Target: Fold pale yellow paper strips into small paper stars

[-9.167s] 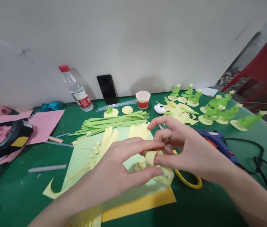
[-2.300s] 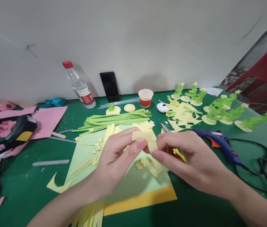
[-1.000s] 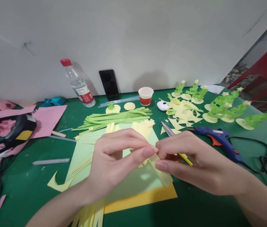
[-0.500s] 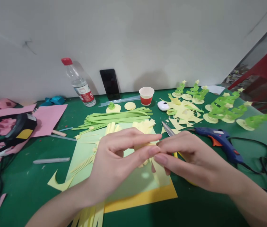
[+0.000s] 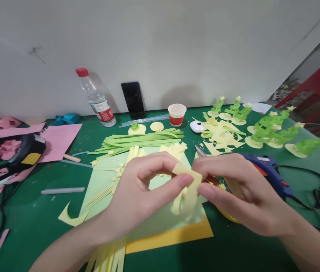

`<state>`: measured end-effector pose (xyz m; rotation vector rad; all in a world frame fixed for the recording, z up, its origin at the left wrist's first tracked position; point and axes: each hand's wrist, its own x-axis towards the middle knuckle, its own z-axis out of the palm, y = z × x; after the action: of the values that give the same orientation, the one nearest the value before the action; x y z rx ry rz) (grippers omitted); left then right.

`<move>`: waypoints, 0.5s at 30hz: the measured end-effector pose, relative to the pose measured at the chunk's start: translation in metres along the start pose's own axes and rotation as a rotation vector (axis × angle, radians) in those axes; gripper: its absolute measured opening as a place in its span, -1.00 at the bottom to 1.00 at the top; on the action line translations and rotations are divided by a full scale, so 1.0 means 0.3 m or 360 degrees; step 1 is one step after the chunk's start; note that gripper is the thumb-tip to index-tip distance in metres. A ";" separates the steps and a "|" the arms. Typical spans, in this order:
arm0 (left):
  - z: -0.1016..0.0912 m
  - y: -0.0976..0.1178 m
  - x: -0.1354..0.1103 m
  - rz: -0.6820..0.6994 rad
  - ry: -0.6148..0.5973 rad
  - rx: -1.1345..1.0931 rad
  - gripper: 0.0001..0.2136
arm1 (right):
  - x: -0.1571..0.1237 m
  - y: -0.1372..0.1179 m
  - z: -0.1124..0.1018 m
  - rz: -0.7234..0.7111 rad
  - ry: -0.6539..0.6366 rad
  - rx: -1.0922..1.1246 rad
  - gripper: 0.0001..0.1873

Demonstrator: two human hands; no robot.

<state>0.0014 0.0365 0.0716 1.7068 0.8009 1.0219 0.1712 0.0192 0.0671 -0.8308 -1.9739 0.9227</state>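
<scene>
head view: the left hand (image 5: 145,192) has a pale yellow paper strip (image 5: 193,193) pinched between thumb and forefinger, bent over at the top and curling downward, held up above a light green sheet (image 5: 160,223) on the table (image 5: 29,226). the right hand (image 5: 245,192) is up against the strip's right side, thumb and curled fingers drawn close; whether they grasp it too, i cannot tell from here. partly hidden under that hand are yellow-handled scissors (image 5: 229,217), blade pointing toward the table's far edge. an orange-yellow sheet (image 5: 173,238) shows from beneath the green one, on the near side.

along the far edge, by the wall, there's a red-capped bottle (image 5: 100,107), a dark phone (image 5: 133,100) leaning upright and a red-and-white paper cup (image 5: 177,115). a bundle of green strips (image 5: 145,140) lies just this side of them. near the far right corner stand small green paper trees (image 5: 271,130) topped with stars. a blue glue gun (image 5: 275,177) is just beyond the right hand.
</scene>
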 end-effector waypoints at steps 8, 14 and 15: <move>-0.012 -0.002 -0.008 -0.0037 -0.0381 0.0107 -0.81 | 0.005 0.006 -0.015 0.0107 -0.0236 0.0263 -0.66; -0.014 -0.007 -0.007 -0.0062 -0.0447 0.0140 -0.76 | 0.010 0.020 -0.021 0.0169 -0.0291 0.0341 -0.71; -0.013 -0.007 -0.006 -0.0060 -0.0450 0.0151 -0.75 | 0.011 0.020 -0.020 0.0174 -0.0239 0.0328 -0.70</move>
<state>-0.0029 0.0371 0.0699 1.8591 0.7028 0.7054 0.1760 0.0269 0.0659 -0.7762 -1.9335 1.2614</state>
